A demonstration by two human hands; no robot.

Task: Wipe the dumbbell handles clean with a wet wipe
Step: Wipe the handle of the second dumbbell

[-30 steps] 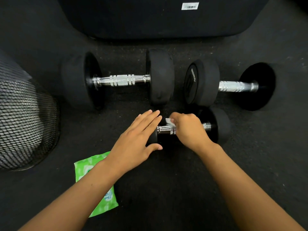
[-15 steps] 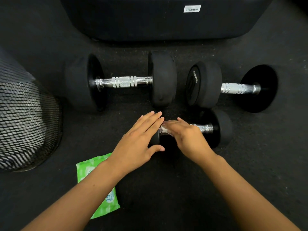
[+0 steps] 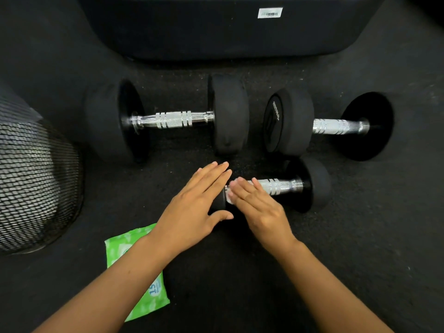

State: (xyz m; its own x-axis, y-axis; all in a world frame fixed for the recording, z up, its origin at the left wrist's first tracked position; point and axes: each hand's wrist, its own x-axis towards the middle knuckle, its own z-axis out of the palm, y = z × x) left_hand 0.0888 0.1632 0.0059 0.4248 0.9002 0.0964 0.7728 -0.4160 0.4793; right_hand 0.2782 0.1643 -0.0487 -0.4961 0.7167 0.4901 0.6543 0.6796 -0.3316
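Observation:
A small black dumbbell [image 3: 314, 186] with a chrome handle [image 3: 281, 186] lies on the dark floor in front of me. My left hand [image 3: 199, 203] rests flat, fingers straight, on its left head and covers most of it. My right hand [image 3: 259, 207] lies with straight fingers over the left end of the handle and presses a white wet wipe [image 3: 230, 199] against it; only a small edge of the wipe shows. Behind lie two larger dumbbells, one at the left [image 3: 173, 120] and one at the right [image 3: 336, 126].
A green pack of wet wipes [image 3: 149, 292] lies on the floor under my left forearm. A black mesh bin [image 3: 31, 183] stands at the left edge. A large black piece of equipment [image 3: 216, 27] fills the back.
My right hand has gone from curled round the handle to flat with straight fingers and has slid toward the handle's left end, baring more chrome on the right. My left hand has stayed put.

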